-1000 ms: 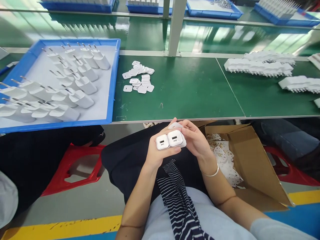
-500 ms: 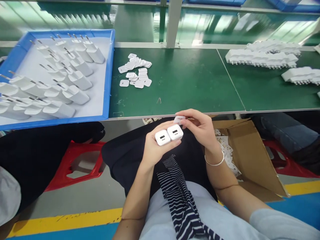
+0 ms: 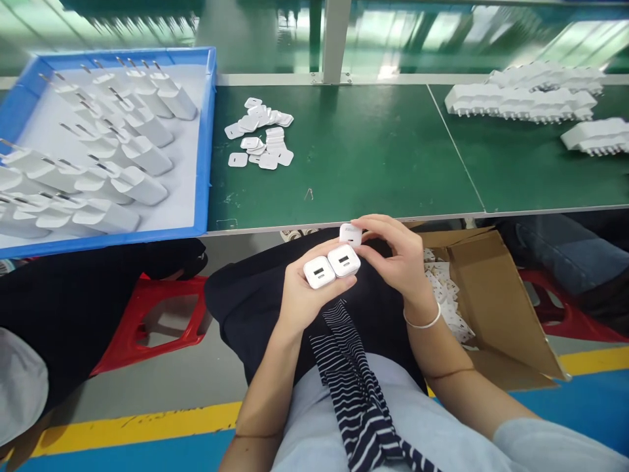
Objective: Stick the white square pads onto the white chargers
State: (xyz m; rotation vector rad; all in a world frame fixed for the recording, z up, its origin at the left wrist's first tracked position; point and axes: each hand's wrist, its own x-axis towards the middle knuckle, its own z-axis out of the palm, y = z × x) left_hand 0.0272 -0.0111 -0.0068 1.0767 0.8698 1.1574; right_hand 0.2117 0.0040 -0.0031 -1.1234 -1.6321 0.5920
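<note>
Two white charger plugs [image 3: 319, 271] sit side by side in my left hand [image 3: 298, 292], their port ends facing up toward me. My left fingers and thumb are wrapped round them. Between the fingertips of my right hand [image 3: 396, 249] is a small white cover plate [image 3: 350, 234] with a slot in it, held just above the right-hand plug and close to it. Whether plate and plug touch I cannot tell. On the green bench [image 3: 373, 157] beyond my hands lie loose white cover plates [image 3: 268, 118] in a scattered pile.
At the left, a blue tray [image 3: 201, 164] holds several white chargers with metal pins pointing up. Rows of white chargers [image 3: 521, 101] lie at the bench's right. A cardboard box [image 3: 496, 295] with white pieces stands right of my lap. Another person's leg [image 3: 98, 295] shows at left.
My right fingers have turned the cover plate so that its flat face shows more fully. My left hand keeps its hold on the two plugs. The view has shifted slightly.
</note>
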